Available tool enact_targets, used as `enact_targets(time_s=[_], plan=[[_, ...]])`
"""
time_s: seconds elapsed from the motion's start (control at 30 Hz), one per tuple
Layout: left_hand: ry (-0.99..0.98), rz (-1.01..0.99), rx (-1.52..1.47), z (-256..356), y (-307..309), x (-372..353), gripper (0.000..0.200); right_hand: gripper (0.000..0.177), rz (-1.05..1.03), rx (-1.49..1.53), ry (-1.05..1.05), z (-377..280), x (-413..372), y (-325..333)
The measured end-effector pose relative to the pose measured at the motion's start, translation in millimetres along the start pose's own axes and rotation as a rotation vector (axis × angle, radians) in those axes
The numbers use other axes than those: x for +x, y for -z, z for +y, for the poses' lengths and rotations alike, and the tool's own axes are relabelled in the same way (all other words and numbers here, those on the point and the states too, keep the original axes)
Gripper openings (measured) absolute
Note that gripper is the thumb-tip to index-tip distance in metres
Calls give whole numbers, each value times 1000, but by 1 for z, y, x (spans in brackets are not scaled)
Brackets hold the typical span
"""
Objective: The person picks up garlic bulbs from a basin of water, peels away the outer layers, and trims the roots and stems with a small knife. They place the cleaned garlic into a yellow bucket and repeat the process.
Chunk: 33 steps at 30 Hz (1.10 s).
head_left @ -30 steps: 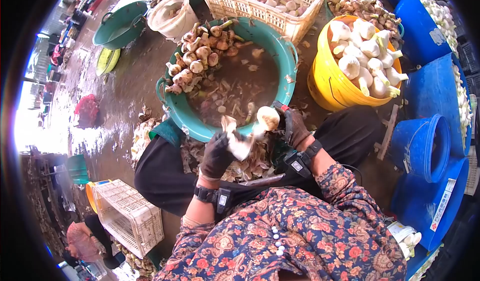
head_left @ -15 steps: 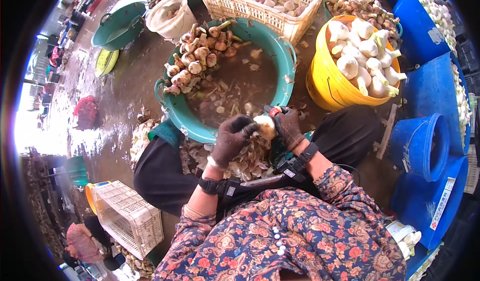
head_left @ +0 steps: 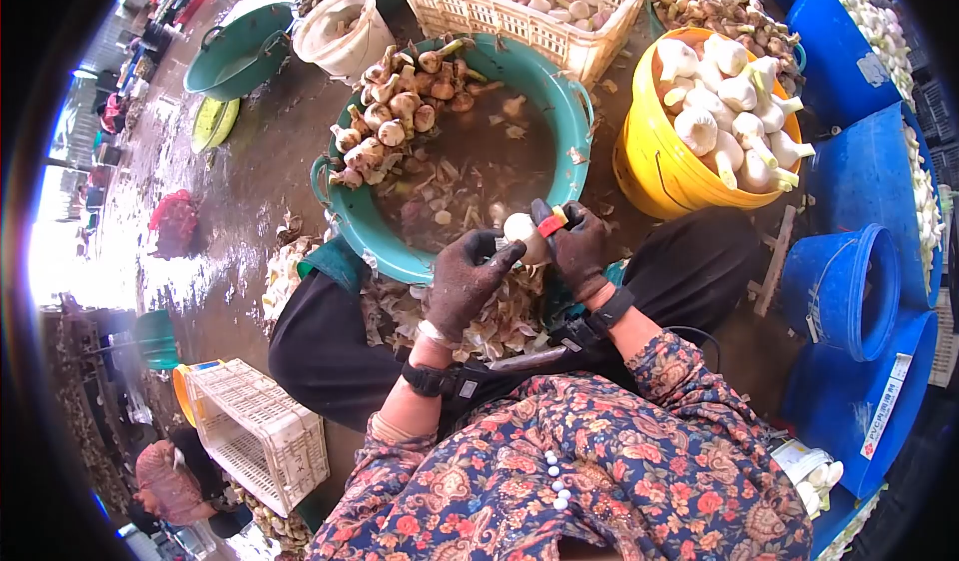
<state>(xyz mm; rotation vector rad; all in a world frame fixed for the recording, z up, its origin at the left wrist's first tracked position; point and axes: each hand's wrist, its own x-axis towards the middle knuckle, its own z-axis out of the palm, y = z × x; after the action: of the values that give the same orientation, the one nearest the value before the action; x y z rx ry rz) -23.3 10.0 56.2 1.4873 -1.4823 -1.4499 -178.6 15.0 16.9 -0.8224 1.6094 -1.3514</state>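
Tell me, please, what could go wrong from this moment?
The garlic bulb, held between the left hand and the right hand near the rim of the green tub, might slip and fall in. The red-and-yellow object at the right hand is too small to identify; if it has an edge, the left hand could get nicked. The white garlic bulbs are heaped above the rim of the yellow bucket, so one may roll off.

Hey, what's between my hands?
A pale garlic bulb is between the left hand and right hand in the head view, plus a red-and-yellow object.
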Motion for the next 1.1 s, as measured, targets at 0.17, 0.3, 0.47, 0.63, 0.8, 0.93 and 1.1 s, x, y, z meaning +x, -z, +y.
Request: enact_targets(time_s=[0.17,0.3,0.47,0.63,0.8,0.93,1.1], plan=[[269,-47,-387,-3,3,1,29,27,23,-373,676,-1,-4,7],[263,-90,-455,-17,5,1,31,24,31,-375,744,2,-4,6],[244,-54,-554,-16,1,-5,30,22,24,-259,531,10,-3,6],[337,-27,-451,-4,8,-8,30,23,14,-377,611,5,-3,10],[331,-178,-365,-11,20,-3,28,29,-95,-502,955,-2,-2,16],[326,-237,-411,-14,23,-1,25,32,-226,-566,1051,-7,-2,19],[329,-150,-391,-27,11,-1,22,27,-191,-544,1034,-15,-3,17]])
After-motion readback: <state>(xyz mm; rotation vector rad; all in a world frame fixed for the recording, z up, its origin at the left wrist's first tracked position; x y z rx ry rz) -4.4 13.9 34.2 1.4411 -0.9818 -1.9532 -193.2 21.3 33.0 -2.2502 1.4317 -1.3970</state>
